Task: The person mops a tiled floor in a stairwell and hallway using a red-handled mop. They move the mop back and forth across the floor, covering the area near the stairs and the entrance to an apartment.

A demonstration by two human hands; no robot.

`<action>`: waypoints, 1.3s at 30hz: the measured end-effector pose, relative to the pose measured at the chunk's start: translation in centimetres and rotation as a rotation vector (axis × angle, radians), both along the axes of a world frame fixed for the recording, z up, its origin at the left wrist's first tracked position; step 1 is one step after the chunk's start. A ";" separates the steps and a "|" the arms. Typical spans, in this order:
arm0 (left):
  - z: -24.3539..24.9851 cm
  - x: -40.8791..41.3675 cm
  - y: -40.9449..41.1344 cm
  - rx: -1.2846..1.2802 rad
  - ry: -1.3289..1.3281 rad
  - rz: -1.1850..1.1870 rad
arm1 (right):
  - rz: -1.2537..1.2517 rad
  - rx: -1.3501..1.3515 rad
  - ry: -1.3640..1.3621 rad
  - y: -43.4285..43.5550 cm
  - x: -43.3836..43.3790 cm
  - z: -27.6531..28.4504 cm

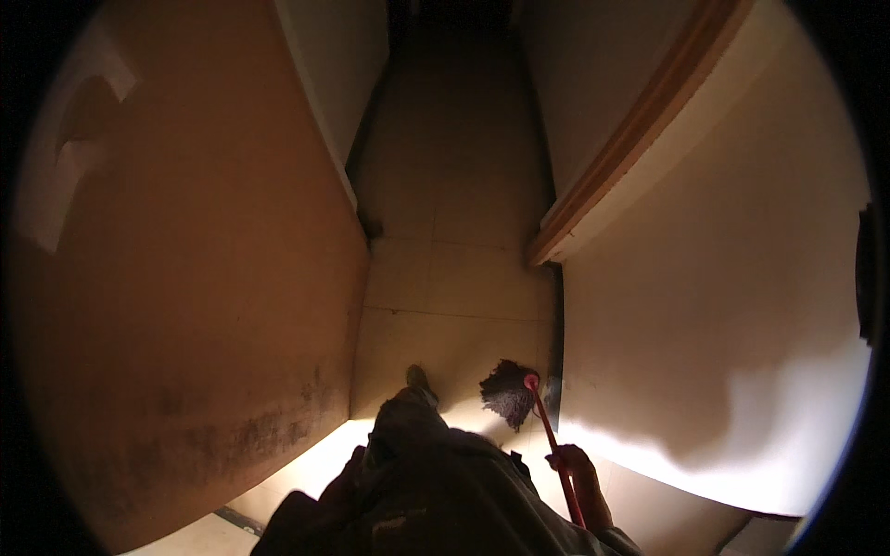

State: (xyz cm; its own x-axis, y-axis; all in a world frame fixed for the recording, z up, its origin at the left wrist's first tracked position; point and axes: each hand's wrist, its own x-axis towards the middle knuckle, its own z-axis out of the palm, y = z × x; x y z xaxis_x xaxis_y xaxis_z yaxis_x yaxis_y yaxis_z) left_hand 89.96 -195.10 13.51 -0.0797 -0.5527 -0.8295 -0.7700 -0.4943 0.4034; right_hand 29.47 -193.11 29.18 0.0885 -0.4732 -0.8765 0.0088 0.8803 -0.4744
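My right hand (pixel 583 476) is closed around the red handle of a mop (pixel 544 415) at the lower right. The handle slants down past my hand towards the bottom edge. Its dark, shaggy mop head (pixel 510 394) rests on the tiled floor (pixel 452 347), close to the dark skirting along the right wall. At the lower left, my left hand (pixel 351 472) hangs beside my body in deep shadow; its fingers and anything in them are not clear. One of my shoes (pixel 419 381) stands on the floor, left of the mop head.
A brown door or panel (pixel 208 243) with dark smudges stands on the left. The white wall (pixel 681 313) and a wooden door frame (pixel 612 163) are on the right. A narrow, dim passage runs ahead between walls. Bright light falls from behind me.
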 end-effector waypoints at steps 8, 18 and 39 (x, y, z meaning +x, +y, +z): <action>-0.8 1.1 -24.7 0.270 -0.037 0.432 | -0.271 -0.194 -0.120 -10.1 1.7 1.5; 9.8 -0.5 -45.8 0.024 0.323 0.604 | -0.662 0.352 -0.479 -24.0 10.3 8.4; 2.4 7.9 -62.0 0.234 0.079 0.448 | -0.867 0.915 -0.749 -70.6 9.5 5.3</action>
